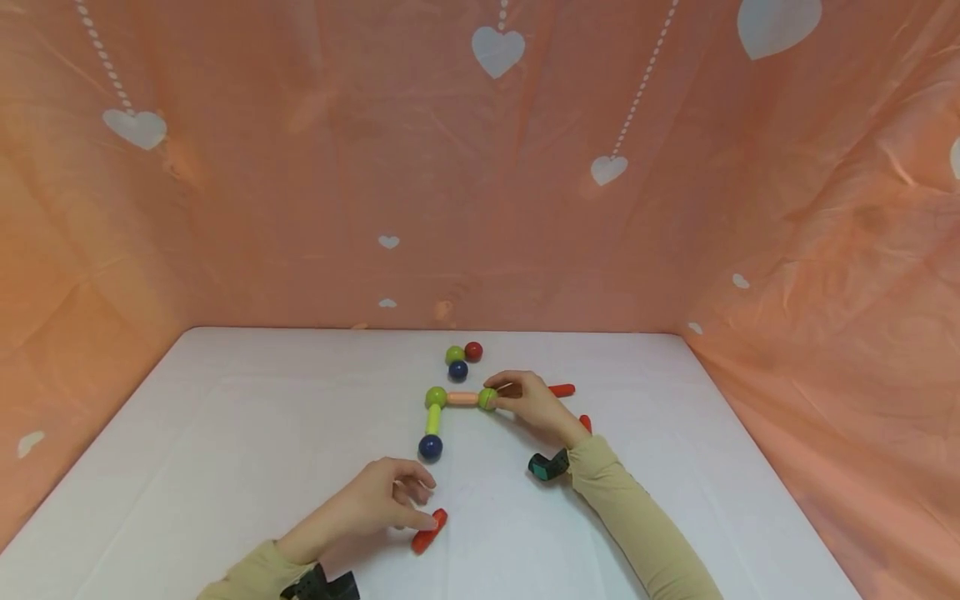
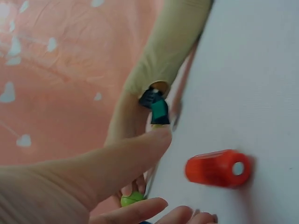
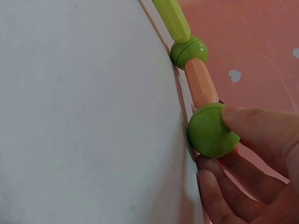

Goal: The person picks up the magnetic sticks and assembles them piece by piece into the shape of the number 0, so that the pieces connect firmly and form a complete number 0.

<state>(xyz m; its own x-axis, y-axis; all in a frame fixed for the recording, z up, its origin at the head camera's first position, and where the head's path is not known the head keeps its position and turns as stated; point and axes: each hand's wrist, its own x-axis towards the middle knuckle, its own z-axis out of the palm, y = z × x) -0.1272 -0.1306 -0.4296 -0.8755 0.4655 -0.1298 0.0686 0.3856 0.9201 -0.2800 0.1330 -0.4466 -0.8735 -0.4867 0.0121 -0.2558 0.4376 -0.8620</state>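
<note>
Currently the right grip [image 1: 531,406] pinches a green ball [image 1: 487,399], thumb on one side and fingers on the other. From that ball a peach rod [image 1: 462,399] runs leftward, away from the right grip, to a corner ball [image 1: 436,397], also green; there a lime rod [image 1: 433,420] turns toward the person and ends in a blue ball [image 1: 431,448], just beyond the left grip [image 1: 382,500]. That left grip is fairly wide, with nothing held; its thumb hangs near a red rod [image 1: 422,542] lying on the tabletop [image 1: 225,433], and the left wrist view shows the two apart. Beyond the right grip and to its left, a crimson ball [image 1: 473,351], a far green ball [image 1: 455,355] and a navy ball [image 1: 458,371] cluster together. To its right lie a far rod [image 1: 562,390] and a half-hidden rod [image 1: 586,423], both red.
</note>
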